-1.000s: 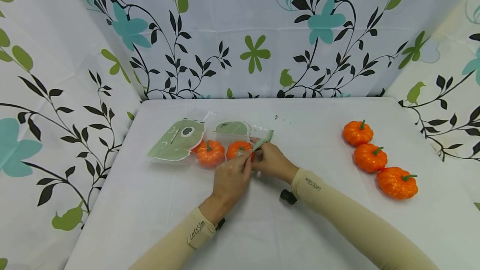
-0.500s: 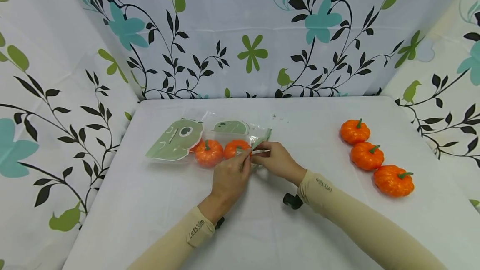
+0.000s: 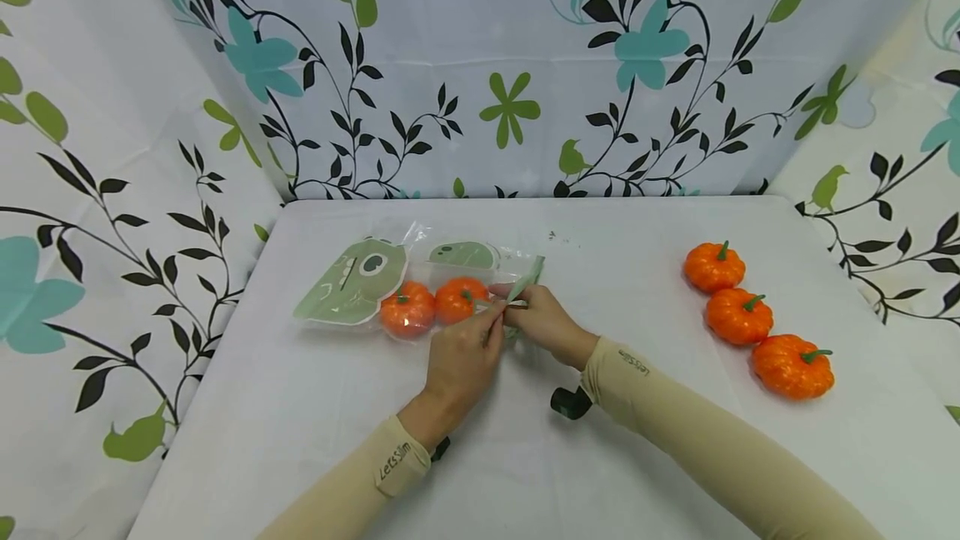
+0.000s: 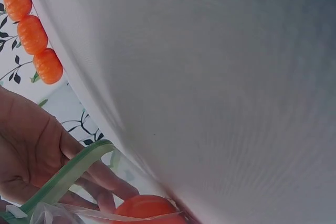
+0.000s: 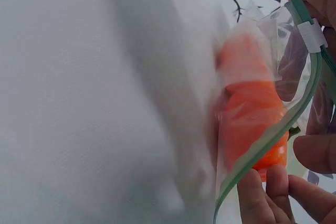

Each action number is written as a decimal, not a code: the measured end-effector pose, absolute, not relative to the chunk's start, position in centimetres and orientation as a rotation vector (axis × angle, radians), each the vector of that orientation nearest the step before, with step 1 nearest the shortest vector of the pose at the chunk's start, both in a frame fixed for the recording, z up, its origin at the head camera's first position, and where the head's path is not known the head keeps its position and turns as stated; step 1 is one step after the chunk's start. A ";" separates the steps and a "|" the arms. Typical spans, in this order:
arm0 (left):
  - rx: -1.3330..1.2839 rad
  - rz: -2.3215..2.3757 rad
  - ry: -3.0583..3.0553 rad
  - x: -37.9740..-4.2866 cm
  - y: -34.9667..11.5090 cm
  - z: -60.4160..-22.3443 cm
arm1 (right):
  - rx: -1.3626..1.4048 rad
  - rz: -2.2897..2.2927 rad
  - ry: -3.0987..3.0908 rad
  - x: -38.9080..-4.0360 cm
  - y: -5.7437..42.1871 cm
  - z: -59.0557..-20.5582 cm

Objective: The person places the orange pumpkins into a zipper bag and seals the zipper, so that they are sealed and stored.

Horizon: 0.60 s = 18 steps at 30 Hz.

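Note:
A clear zipper bag (image 3: 351, 282) with a green printed cartoon face lies on the table. Inside it are two orange toy pumpkins, one at the left (image 3: 407, 311) and one near the mouth (image 3: 459, 298). My left hand (image 3: 462, 361) pinches the bag's green zip edge (image 3: 527, 277) by the white slider (image 5: 312, 36). At the mouth, my right hand (image 3: 546, 323) reaches with fairly straight fingers (image 5: 278, 187) that touch the nearer pumpkin. Its palm faces the left wrist camera. How deep those fingers sit in the bag is hidden.
Three more orange toy pumpkins stand in a slanting row at the right: far (image 3: 714, 267), middle (image 3: 738, 316) and near (image 3: 792, 367). A white cloth covers the table (image 3: 637, 257). Leaf-patterned curtains (image 3: 450, 65) hang behind and at both sides.
The right hand first drew back slightly to the right, then moved back in at the bag's mouth. Both bagged pumpkins have shifted left, deeper into the bag. The left hand keeps its hold.

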<state>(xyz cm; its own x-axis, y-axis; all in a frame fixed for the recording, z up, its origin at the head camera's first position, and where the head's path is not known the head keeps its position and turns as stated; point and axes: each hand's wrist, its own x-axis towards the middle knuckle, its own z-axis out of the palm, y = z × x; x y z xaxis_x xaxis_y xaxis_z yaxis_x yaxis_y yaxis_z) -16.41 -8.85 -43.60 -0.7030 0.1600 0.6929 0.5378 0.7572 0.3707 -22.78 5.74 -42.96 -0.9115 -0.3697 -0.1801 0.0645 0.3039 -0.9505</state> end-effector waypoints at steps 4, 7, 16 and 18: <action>-0.516 -0.739 -2.281 -16.4 -8.9 -43.6 | -0.309 -1.642 2.168 -22.8 5.5 -42.9; -0.504 -0.732 -2.283 -16.3 -9.0 -43.7 | -0.363 -1.626 2.146 -22.8 5.4 -42.9; -0.493 -0.737 -2.286 -16.4 -9.1 -43.6 | -0.478 -1.608 2.158 -22.2 7.4 -42.6; -0.483 -0.742 -2.283 -16.4 -9.1 -43.6 | -0.536 -1.584 2.230 -21.9 8.6 -42.3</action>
